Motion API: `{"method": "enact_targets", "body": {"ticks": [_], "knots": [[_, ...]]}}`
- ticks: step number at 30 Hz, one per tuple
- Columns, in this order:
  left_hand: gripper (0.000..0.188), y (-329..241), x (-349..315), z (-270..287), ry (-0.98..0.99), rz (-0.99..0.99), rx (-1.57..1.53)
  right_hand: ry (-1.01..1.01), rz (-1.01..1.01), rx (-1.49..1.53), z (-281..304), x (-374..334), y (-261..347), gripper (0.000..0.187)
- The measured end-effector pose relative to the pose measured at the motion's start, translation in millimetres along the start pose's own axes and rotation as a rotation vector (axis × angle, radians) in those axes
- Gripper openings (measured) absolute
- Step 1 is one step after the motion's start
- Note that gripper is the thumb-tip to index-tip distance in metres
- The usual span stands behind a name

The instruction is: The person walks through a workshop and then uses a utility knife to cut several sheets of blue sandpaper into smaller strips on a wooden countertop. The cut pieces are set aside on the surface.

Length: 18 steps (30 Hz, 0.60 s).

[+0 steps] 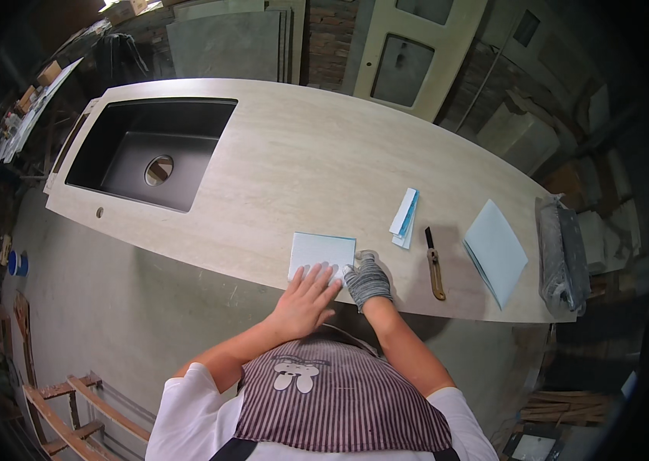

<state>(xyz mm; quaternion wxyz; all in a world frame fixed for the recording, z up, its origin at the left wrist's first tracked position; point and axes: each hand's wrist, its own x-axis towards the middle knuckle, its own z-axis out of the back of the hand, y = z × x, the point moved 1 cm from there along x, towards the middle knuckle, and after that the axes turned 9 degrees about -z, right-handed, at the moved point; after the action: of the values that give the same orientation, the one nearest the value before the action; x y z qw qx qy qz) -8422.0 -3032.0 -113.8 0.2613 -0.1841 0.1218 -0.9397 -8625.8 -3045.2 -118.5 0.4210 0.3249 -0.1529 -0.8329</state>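
Observation:
A small white sheet with a pale blue edge (323, 247), perhaps a folded cloth or foam sheet, lies flat at the near edge of the cream countertop (286, 154). Bare, with its fingers spread, my left hand (309, 300) presses on the lower part of that sheet. My right hand (369, 283), in a grey knitted glove, has its fingers curled at the sheet's lower right corner and appears to pinch it. To the right lie a few narrow white-and-blue strips (403, 219), a utility knife (435, 265) with its dark blade out, and a larger folded pale blue sheet (496, 253).
A dark sink (163, 154) with a round drain hole is set into the countertop's left end. A grey plastic-wrapped bundle (562, 253) rests at the right end. Slabs (225, 46) lean at the back. A wooden frame (79, 415) stands on the floor at lower left.

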Motion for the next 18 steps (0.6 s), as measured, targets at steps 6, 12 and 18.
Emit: {"method": "enact_targets", "body": {"ticks": [6, 12, 18], "knots": [[0.072, 2.3, -1.3, -7.3, 0.137, -0.051, 0.015, 0.047, -0.082, -0.156, 5.5, -2.4, 10.2, 0.048], [0.073, 3.9, -1.8, -9.8, 0.147, -0.055, 0.005, 0.034, -0.042, -0.071, 0.8, -1.7, 2.0, 0.048], [0.073, 5.6, 0.2, -7.9, 0.179, -0.047, -0.019, -0.074, -0.018, -0.136, 2.8, -8.5, 12.4, 0.041]]}}
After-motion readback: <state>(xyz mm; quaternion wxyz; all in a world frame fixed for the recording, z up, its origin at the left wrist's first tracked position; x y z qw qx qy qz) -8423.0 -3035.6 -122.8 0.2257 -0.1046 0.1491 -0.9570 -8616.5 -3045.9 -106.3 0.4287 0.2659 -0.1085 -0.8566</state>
